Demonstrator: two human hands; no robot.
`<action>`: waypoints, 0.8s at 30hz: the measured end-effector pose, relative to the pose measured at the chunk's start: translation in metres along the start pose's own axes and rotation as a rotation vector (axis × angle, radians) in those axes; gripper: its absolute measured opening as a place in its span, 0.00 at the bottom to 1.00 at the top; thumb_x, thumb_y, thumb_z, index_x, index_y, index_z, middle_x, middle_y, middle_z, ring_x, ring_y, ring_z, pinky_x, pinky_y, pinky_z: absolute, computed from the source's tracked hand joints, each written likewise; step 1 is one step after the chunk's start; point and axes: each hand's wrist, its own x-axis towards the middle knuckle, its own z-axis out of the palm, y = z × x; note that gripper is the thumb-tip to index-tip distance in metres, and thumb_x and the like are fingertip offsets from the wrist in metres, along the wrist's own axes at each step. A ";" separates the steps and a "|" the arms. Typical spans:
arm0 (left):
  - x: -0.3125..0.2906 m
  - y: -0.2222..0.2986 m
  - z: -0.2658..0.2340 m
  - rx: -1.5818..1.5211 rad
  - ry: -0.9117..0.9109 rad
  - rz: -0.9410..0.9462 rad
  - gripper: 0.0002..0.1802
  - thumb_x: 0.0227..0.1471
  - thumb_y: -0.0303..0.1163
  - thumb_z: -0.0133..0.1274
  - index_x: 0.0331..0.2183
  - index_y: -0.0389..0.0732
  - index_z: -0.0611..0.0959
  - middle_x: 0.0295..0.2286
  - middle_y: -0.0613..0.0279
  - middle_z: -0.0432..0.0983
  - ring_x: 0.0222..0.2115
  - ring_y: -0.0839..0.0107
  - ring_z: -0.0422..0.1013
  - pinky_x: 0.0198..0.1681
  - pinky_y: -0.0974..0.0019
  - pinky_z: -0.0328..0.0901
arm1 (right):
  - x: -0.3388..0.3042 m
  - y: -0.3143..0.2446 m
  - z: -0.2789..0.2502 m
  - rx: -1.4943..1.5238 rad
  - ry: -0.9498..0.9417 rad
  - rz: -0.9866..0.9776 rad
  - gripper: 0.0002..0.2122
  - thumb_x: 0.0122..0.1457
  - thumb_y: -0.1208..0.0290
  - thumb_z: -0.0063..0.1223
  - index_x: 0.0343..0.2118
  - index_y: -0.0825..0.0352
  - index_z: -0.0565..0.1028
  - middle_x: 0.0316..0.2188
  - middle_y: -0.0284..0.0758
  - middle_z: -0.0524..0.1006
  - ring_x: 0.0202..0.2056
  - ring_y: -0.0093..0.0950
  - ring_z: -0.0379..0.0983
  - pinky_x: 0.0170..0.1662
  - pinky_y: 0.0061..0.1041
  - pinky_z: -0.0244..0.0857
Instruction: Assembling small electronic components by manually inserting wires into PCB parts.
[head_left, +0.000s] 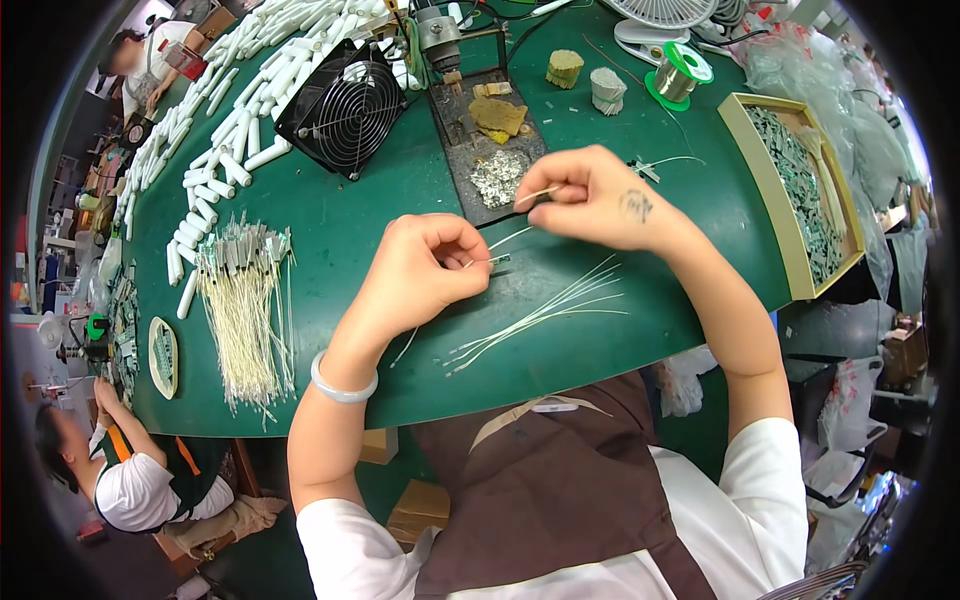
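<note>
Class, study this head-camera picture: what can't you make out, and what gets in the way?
Inside of the left hand: head view, hidden by its own back.
Small green board beside it: head view, too small to show its parts.
White fan: head view, cut off by the top edge.
White tubes by the black fan: head view, some covered by it.

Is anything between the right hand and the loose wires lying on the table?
Nothing visible stands in the way: green tabletop shows between the right hand and the loose wires. The left hand and the small green piece at it are left of that path.
</note>
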 end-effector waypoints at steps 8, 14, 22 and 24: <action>-0.001 0.002 0.008 0.260 0.153 0.225 0.04 0.35 0.22 0.57 0.20 0.34 0.79 0.18 0.62 0.72 0.20 0.75 0.68 0.25 0.72 0.65 | 0.001 0.005 0.000 0.075 0.016 0.146 0.07 0.53 0.73 0.55 0.31 0.72 0.77 0.26 0.28 0.77 0.29 0.13 0.70 0.34 0.14 0.65; -0.002 0.003 0.009 0.321 0.211 0.283 0.04 0.35 0.22 0.57 0.21 0.34 0.79 0.18 0.62 0.72 0.20 0.74 0.70 0.25 0.73 0.65 | 0.001 0.004 -0.002 0.052 0.028 0.203 0.08 0.52 0.72 0.55 0.31 0.72 0.78 0.25 0.28 0.77 0.28 0.13 0.70 0.34 0.14 0.64; 0.001 -0.001 -0.006 -0.417 0.048 -0.160 0.02 0.43 0.21 0.55 0.25 0.35 0.79 0.23 0.62 0.77 0.23 0.77 0.72 0.29 0.76 0.66 | -0.004 -0.008 -0.001 0.073 0.040 0.055 0.06 0.51 0.75 0.55 0.32 0.70 0.78 0.15 0.18 0.64 0.20 0.09 0.55 0.24 0.13 0.50; 0.002 -0.003 -0.007 -0.425 0.042 -0.173 0.02 0.43 0.22 0.55 0.25 0.35 0.79 0.23 0.62 0.77 0.23 0.77 0.72 0.28 0.76 0.66 | -0.003 -0.007 0.001 0.112 0.063 0.027 0.06 0.51 0.75 0.56 0.32 0.70 0.78 0.14 0.17 0.61 0.19 0.09 0.52 0.24 0.14 0.47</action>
